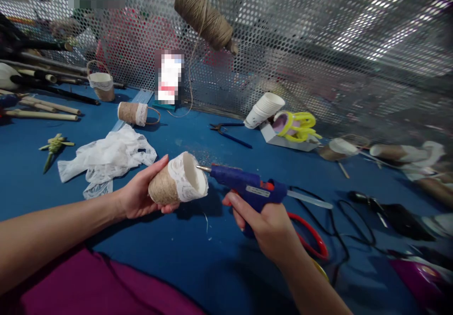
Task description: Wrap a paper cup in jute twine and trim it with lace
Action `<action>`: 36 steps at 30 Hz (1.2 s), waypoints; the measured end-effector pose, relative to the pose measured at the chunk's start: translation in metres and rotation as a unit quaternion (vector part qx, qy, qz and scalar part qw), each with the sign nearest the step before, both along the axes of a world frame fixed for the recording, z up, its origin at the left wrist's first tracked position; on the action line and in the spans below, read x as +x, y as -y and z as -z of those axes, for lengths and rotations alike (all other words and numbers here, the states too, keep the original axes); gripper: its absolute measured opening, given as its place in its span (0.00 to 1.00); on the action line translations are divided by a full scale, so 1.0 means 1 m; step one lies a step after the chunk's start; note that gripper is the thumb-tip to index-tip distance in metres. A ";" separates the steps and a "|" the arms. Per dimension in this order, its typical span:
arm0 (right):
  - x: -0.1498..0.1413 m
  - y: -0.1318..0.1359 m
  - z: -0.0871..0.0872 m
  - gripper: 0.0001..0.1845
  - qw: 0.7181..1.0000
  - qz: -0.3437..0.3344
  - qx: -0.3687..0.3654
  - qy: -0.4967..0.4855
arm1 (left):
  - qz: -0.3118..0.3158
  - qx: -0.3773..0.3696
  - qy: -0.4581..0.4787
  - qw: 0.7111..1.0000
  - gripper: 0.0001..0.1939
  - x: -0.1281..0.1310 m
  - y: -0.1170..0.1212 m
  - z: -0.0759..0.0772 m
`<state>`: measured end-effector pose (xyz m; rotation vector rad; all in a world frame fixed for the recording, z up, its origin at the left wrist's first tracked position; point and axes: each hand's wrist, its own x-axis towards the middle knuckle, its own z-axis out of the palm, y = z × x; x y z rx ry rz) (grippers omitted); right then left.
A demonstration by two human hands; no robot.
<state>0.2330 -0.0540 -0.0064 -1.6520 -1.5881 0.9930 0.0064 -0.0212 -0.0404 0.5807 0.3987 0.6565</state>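
Note:
My left hand [141, 187] is closed around a paper cup [165, 187] wrapped in brown twine, with a band of white lace at its rim. The cup lies tilted, its mouth facing right. In my right hand [264, 223] is a blue hot glue gun [244, 183], its metal nozzle at the cup's mouth and a clear glue stick [311, 199] sticking out of its back. Whether the nozzle touches the rim I cannot tell. Crumpled white lace [109, 157] lies on the blue tabletop [187, 277], left of the cup.
Two twine-wrapped cups with handles, one standing [102, 88] and one lying [132, 113], are at the back left. Pliers [231, 133], stacked paper cups [264, 109] and a white box [288, 138] stand farther back. A twine spool [203, 15] hangs on the mesh. Black cable [341, 230] lies at right.

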 end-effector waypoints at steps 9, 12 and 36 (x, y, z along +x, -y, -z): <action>-0.004 0.002 -0.012 0.18 0.993 0.055 -0.046 0.092 | -0.027 0.045 -0.029 0.998 0.26 0.002 0.000 -0.001; -0.004 0.003 -0.016 0.17 0.993 0.057 -0.066 0.079 | -0.026 0.043 -0.034 0.998 0.26 0.001 -0.001 0.000; -0.012 0.001 0.004 0.12 0.837 -0.022 -0.261 -0.480 | 0.010 -0.016 0.097 0.995 0.26 0.002 -0.001 0.000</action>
